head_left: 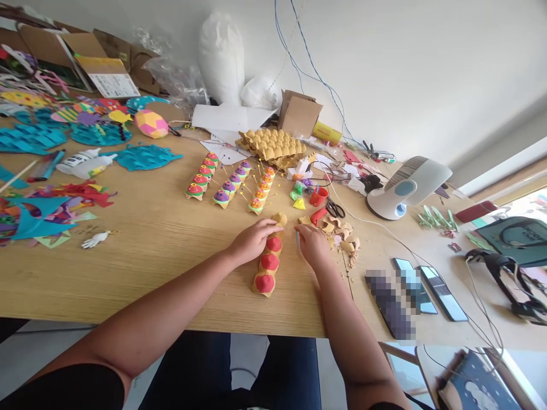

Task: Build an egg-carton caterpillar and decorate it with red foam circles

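Observation:
A strip of egg carton (259, 289) lies lengthwise in front of me. Several of its bumps are topped with red, while the far bump is plain tan. My left hand (253, 242) grips the strip from its left side near the far end. To the right of the strip, my right hand (314, 245) is closed in a pinch. A thin bluish stick-like thing (297, 238) shows below its fingertips, too small to name exactly. Farther back stand finished-looking painted strips: a red and green one (202, 176), a purple one (231, 185) and an orange one (261, 191) with yellow-tipped feelers.
Torn carton scraps (344, 233), black scissors (335, 208) and a red tape roll (318, 197) lie beyond my right hand. Phones (442, 293) and a white fan (405, 188) are at the right. Stacked egg trays (273, 145) stand behind; paper cutouts (43, 216) cover the left.

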Demonstrator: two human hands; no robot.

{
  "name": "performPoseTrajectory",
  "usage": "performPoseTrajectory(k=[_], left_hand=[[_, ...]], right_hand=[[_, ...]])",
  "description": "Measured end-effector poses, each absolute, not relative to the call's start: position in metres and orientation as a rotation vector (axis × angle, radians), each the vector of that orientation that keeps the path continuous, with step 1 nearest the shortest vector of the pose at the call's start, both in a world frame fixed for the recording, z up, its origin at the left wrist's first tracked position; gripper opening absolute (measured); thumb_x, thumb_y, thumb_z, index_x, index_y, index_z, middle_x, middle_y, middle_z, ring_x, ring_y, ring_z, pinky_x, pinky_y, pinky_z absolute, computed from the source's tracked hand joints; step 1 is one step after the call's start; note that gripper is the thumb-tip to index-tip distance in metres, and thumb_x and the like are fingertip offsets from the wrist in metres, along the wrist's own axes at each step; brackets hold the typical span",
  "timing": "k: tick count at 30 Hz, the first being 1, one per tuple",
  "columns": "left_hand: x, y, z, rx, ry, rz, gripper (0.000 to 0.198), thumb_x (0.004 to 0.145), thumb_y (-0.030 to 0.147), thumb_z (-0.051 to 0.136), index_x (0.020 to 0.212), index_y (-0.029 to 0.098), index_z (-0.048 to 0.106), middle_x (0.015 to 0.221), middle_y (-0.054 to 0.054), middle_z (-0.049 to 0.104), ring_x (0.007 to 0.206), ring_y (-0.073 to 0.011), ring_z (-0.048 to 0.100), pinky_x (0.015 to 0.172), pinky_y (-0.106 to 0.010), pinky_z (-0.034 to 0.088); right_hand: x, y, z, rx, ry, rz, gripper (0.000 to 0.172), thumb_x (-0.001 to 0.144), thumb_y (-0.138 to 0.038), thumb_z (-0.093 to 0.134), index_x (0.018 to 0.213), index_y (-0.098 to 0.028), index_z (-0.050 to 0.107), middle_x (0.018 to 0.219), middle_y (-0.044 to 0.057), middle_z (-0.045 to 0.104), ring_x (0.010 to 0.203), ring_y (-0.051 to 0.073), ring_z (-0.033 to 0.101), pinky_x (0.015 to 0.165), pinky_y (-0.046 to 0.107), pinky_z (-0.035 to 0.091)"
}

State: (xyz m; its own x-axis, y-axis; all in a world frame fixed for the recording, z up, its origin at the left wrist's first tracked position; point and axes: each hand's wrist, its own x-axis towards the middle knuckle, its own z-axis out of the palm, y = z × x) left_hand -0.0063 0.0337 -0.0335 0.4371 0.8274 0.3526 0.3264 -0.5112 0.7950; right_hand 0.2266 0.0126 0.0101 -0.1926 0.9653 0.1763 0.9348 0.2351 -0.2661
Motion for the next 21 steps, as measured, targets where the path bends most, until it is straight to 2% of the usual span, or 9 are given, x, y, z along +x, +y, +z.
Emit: performPoseTrajectory(k=[4,7,10,13,15,21], left_hand=[[-0.007,0.034,-0.034,2.059,0.948,0.997,0.05,0.094,0.014,0.044,0.133,0.03,0.071,0.142,-0.007,0.061,0.131,-0.0238,0.058,0.117,-0.039,0.044],[-0.007,0.035,-0.034,2.094,0.953,0.995,0.05,0.096,0.014,0.043,0.133,0.03,0.071,0.142,-0.008,0.061,0.132,-0.0234,0.059,0.115,-0.038,0.045],[-0.006,0.036,-0.036,2.097,0.961,1.0,0.049,0.096,0.014,0.042,0.133,0.029,0.071,0.141,-0.008,0.061,0.132,-0.0232,0.058,0.116,-0.039,0.045],[-0.006,0.035,-0.035,2.071,0.953,1.008,0.049,0.095,0.014,0.043,0.132,0.029,0.071,0.141,-0.008,0.061,0.13,-0.0233,0.059,0.116,-0.039,0.044],[-0.005,0.033,-0.033,2.047,0.94,1.024,0.049,0.095,0.013,0.044,0.133,0.029,0.071,0.14,-0.008,0.061,0.13,-0.0233,0.059,0.116,-0.038,0.044],[-0.004,0.032,-0.029,2.028,0.946,1.08,0.046,0.096,0.013,0.045,0.133,0.026,0.069,0.135,-0.009,0.064,0.128,-0.0229,0.06,0.114,-0.037,0.046]], right_hand=[[0.228,0.011,0.011,-1.703,-2.253,0.144,0.037,0.095,-0.013,0.048,0.114,-0.028,0.076,0.114,0.008,0.078,0.109,0.028,0.067,0.096,0.039,0.046],[0.232,0.009,0.014,-1.746,-2.085,0.056,0.036,0.095,-0.015,0.048,0.116,-0.025,0.075,0.122,0.01,0.074,0.117,0.029,0.062,0.1,0.041,0.045],[0.237,0.008,0.015,-1.993,-1.789,-0.093,0.036,0.096,-0.028,0.054,0.129,-0.022,0.069,0.133,0.016,0.066,0.125,0.036,0.056,0.103,0.049,0.042],[0.24,0.008,0.012,-2.24,-1.676,-0.046,0.051,0.095,-0.044,0.058,0.141,-0.021,0.06,0.137,0.021,0.061,0.128,0.043,0.051,0.101,0.057,0.041],[0.24,0.009,0.01,-2.313,-1.684,0.015,0.056,0.096,-0.049,0.056,0.144,-0.02,0.057,0.136,0.024,0.061,0.131,0.046,0.048,0.101,0.062,0.04],[0.24,0.01,0.01,-2.177,-1.682,-0.032,0.048,0.096,-0.044,0.059,0.139,-0.021,0.06,0.129,0.022,0.06,0.124,0.042,0.054,0.101,0.061,0.042]])
